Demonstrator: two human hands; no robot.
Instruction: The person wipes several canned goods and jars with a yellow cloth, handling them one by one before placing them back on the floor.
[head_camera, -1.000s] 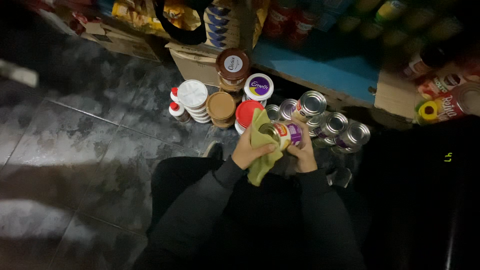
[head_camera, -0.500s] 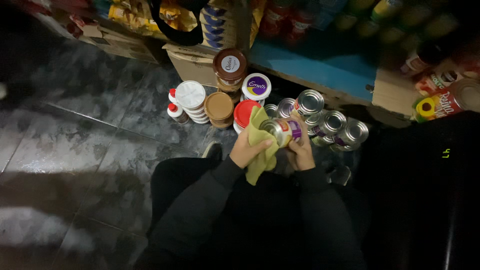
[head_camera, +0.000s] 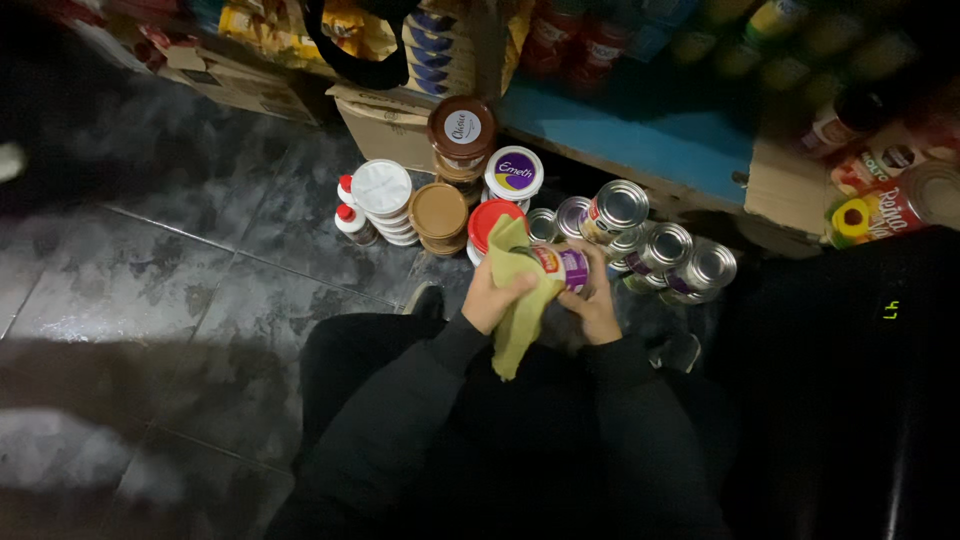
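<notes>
I crouch over a dark tiled floor in black sleeves. My right hand (head_camera: 592, 305) grips a small tin can (head_camera: 566, 266) with a purple and red label, held on its side. My left hand (head_camera: 496, 295) presses a yellow-green cloth (head_camera: 518, 300) against the can's end; the cloth hangs down between my arms. Just beyond my hands, several silver tin cans (head_camera: 660, 250) are stacked on the floor.
Left of the cans stand lidded tubs: a white stack (head_camera: 381, 190), a brown-lidded one (head_camera: 438, 212), a red-lidded one (head_camera: 492, 216), a tall brown-capped jar (head_camera: 461, 130). Two small red-capped bottles (head_camera: 350, 220) stand beside them. A blue shelf edge (head_camera: 660, 135) and cardboard boxes (head_camera: 385, 125) run behind.
The can has turned slightly in my hands and the cloth has shifted over its end; my hands stay in the same spot.
</notes>
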